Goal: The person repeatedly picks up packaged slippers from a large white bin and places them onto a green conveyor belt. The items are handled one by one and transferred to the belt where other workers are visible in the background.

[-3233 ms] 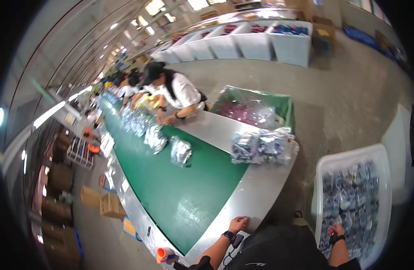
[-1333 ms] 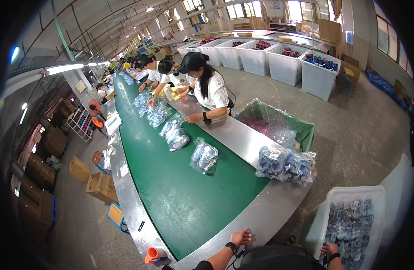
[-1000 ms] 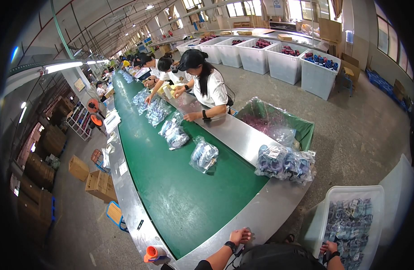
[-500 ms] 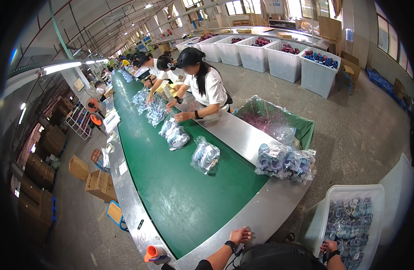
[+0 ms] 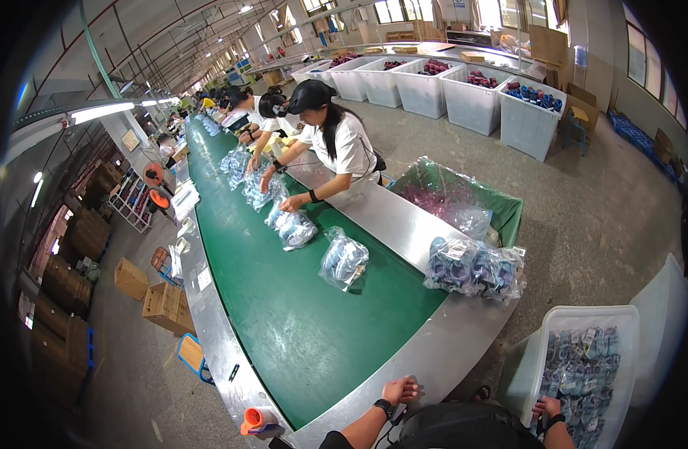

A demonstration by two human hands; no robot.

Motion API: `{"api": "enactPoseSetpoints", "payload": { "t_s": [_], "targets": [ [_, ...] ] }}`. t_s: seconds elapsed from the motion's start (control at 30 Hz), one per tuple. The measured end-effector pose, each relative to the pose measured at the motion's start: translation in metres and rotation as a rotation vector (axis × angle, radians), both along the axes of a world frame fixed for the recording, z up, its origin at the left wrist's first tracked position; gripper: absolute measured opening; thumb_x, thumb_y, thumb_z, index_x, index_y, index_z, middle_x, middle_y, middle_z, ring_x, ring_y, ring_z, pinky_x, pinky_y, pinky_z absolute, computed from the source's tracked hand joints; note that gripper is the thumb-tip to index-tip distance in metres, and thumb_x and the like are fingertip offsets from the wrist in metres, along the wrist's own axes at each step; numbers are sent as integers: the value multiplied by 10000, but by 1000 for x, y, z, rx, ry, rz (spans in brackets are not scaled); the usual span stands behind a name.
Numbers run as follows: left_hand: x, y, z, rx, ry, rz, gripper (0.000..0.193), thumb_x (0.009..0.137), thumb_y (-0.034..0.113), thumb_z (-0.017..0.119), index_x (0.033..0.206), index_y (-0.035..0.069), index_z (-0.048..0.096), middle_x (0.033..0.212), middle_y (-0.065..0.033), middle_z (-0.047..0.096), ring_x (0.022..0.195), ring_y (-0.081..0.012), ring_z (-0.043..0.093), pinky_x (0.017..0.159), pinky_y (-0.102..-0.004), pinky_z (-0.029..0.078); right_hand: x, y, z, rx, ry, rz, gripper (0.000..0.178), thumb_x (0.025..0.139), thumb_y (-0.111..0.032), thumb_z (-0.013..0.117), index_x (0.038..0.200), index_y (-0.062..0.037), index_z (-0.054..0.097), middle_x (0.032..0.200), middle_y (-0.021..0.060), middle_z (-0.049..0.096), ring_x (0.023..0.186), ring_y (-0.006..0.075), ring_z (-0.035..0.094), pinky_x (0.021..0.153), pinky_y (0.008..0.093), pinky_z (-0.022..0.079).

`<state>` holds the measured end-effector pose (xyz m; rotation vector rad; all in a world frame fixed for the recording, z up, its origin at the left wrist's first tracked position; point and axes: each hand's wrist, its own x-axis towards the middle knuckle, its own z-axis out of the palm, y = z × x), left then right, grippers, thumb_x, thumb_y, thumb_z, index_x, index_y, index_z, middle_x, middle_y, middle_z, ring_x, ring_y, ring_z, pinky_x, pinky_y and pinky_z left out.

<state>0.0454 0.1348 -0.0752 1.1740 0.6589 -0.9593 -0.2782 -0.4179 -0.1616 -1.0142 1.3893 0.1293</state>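
Observation:
My left hand (image 5: pixel 400 391) is over the metal edge (image 5: pixel 426 348) of the conveyor, fingers loosely bent and apart, holding nothing. At the near rim of a white plastic bin (image 5: pixel 627 322) is my right hand (image 5: pixel 547 408), its fingers loosely spread with nothing visible in them. Rows of bagged blue-grey shoes (image 5: pixel 583 374) fill that bin. On the green belt (image 5: pixel 284 322) lies a clear bag of light blue shoes (image 5: pixel 344 259), out of reach of both hands. More bagged shoes (image 5: pixel 471 268), blue and purple, rest on the metal ledge at the right.
Across the belt, a person in a white shirt (image 5: pixel 351 150) handles bagged shoes (image 5: pixel 291 224). A green-lined container (image 5: pixel 508 217) stands behind the ledge. An orange cup (image 5: pixel 255 420) sits at the belt's near left corner. Cardboard boxes (image 5: pixel 168 308) and a stool (image 5: pixel 194 359) are on the left floor.
The person across the belt has reached farther over it, hands moving left among the bags. The nearest bag has shifted very slightly right. My hands have stayed in place.

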Motion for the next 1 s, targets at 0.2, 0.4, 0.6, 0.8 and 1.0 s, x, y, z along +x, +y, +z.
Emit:
{"api": "enactPoseSetpoints", "payload": {
  "t_s": [0.2,0.4,0.6,0.8,1.0],
  "targets": [
    [-1,0,3,-7,5,11,342,960,344,576,1075,24,611,891,-73,717,697,-187,703,559,-286,561,3,6,10,-22,13,-8,377,930,-216,532,1190,41,436,949,247,582,724,439,652,567,571,559],
    [-1,0,1,-16,9,16,341,954,346,586,1073,28,614,887,-73,718,694,-185,704,557,-284,561,4,7,12,-12,23,-17,368,930,-218,533,1187,29,440,929,241,581,703,431,646,550,564,555],
    [-1,0,-1,-15,-1,3,348,959,348,570,1076,23,613,896,-72,717,698,-186,705,571,-290,570,1,5,7,-20,11,-23,371,927,-212,535,1190,31,438,916,241,585,696,434,647,544,575,557],
    [-1,1,0,-10,-16,-17,353,973,350,540,1090,25,611,919,-66,718,709,-183,705,599,-298,583,1,5,5,-11,13,-6,376,929,-216,534,1184,41,434,924,244,584,695,434,648,537,574,555],
    [-2,0,5,-4,-17,7,353,958,339,576,1077,9,622,908,-80,717,692,-186,700,564,-285,561,-3,5,3,7,-2,-13,358,930,-214,524,1163,43,434,914,239,568,691,432,646,531,564,551]
  ]
}}
